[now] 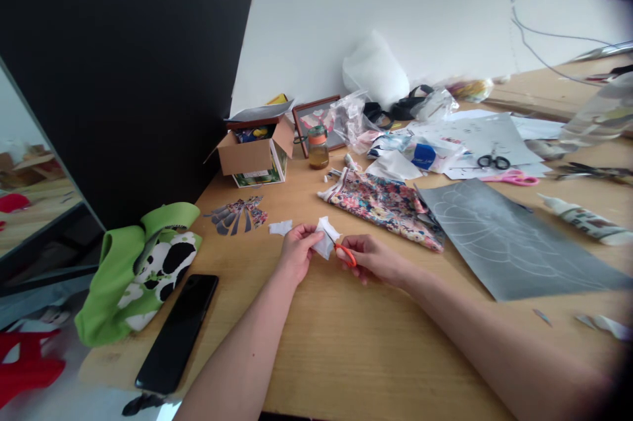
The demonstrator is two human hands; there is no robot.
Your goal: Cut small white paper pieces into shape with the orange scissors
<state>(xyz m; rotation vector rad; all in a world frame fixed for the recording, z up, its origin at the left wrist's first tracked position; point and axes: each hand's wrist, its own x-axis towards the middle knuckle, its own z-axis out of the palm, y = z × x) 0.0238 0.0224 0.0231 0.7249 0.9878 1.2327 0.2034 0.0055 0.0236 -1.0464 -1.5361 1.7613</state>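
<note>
My left hand (299,249) pinches a small piece of white paper or thin cloth (325,244) above the wooden table; which material it is I cannot tell. In my right hand (364,256) is a small pair of scissors with orange handles (347,255), its blades lying against the white piece. Left of my left hand, another white scrap (280,227) lies flat. Beyond it are fan-shaped cut pieces of patterned fabric (240,216). A folded floral cloth (386,204) rests behind my right hand.
A black phone (177,334) and a green panda-print cloth item (143,269) lie at the left. An open cardboard box (252,157) and a jar (318,149) stand behind. To the right are a grey sheet with white lines (509,236), pink scissors (514,177) and a glue bottle (586,220).
</note>
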